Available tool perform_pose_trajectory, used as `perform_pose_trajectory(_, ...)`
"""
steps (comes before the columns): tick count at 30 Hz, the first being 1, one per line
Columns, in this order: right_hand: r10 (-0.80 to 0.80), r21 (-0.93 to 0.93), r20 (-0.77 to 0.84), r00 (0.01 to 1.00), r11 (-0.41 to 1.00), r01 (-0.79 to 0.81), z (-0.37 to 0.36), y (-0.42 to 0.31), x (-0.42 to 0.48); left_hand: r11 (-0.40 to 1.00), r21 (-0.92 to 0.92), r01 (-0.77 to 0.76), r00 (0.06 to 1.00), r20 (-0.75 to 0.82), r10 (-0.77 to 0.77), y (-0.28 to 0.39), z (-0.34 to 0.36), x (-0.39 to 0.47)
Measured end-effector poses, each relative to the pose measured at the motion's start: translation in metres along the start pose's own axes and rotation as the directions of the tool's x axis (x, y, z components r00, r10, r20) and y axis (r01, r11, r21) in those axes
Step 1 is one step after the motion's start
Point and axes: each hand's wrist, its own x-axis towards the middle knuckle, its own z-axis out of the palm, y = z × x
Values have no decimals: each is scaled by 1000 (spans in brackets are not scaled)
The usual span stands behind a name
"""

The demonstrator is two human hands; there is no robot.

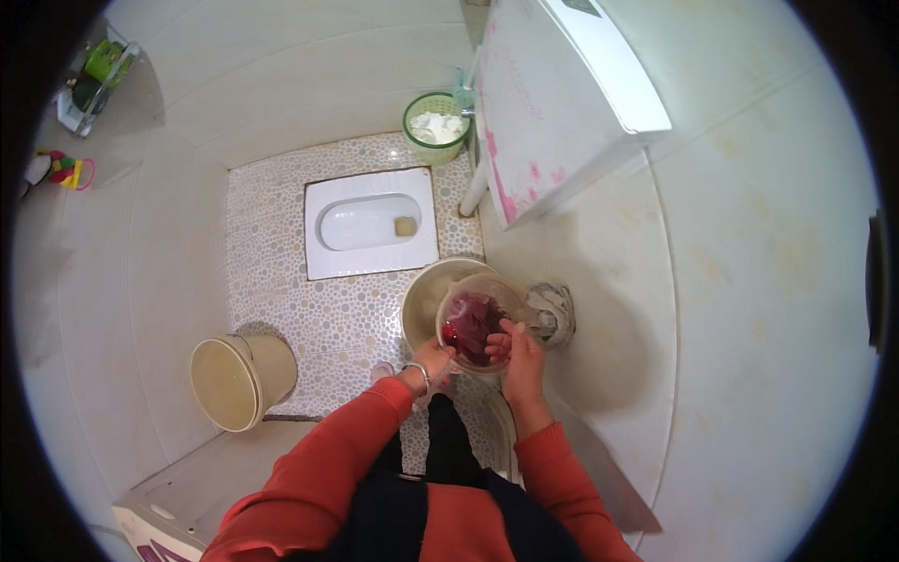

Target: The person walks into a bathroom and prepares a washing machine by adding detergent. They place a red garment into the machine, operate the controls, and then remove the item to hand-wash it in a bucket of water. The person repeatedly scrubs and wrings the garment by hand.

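Note:
A translucent plastic basin (516,289) is held up over a larger cream tub (419,298), with dark red, wet-looking contents (474,323) in it. Whether the red stuff is cloth or something else, I cannot tell. My left hand (434,357), with a bangle at the wrist, grips the basin's near-left rim. Over the basin's right side hovers my right hand (522,355), its fingers partly curled and spread apart, with nothing visible between them. The basin hides part of the tub below.
A white squat toilet (370,185) is set in the pebble-patterned floor (270,239). At left stands a cream bucket (274,369). A green wastebasket (437,151) with white paper sits by the far wall. A wall-mounted white box (555,105) juts out at upper right, and a pipe fitting (551,312) is beside the tub.

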Motion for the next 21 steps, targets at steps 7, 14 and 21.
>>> perform_pose_trajectory(7, 43, 172, -95, 995, 985, -26, 33, -7, 7, 994, 79, -70, 997, -35, 73, 10, -1, -11)
perform_pose_trajectory(14, -481, -637, 99, 871, 642, 428, 9, 45, 12, 997, 71, -7, 1000, -27, 9, 18, -24, -20)
perform_pose_trajectory(21, -513, -851, 328, 793, 204, 484, 65, 53, 10, 992, -123, -30, 999, -46, 24, -2, -85, -23)
